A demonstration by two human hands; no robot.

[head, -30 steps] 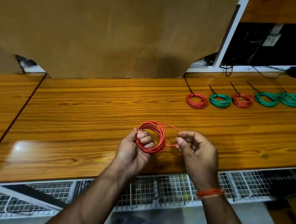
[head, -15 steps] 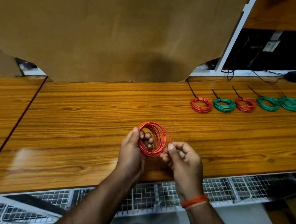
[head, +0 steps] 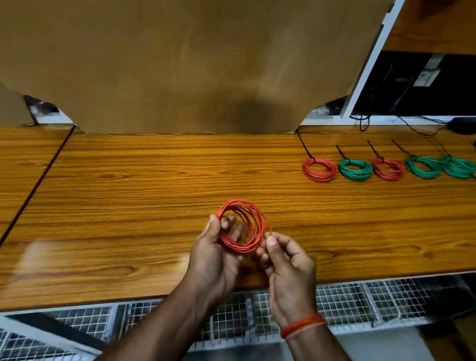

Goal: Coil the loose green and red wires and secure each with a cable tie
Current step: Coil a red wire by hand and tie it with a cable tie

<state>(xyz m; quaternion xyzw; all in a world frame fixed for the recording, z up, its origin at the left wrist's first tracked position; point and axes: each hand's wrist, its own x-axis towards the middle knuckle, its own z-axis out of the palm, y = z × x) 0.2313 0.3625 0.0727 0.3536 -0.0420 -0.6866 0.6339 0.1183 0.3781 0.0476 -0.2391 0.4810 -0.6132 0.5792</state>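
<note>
Loose coil of thin red wire (head: 241,230): uniform bright red, no ties on it.
Long wooden bench top (head: 135,196): orange-brown with darker streaked grain and a thin black seam line at its left.
Row at the bench's far right: tied red wire coil (head: 319,169), tied green wire coil (head: 355,169), second tied red coil (head: 388,169), then three more green coils (head: 424,167), each with a black cable tie tail (head: 303,145).
Large cardboard sheet (head: 174,41) behind the bench: plain tan-brown.
Wire mesh tray (head: 351,302) under the bench's near edge: white grid.
Thread wristband (head: 303,325): orange-red.
</note>
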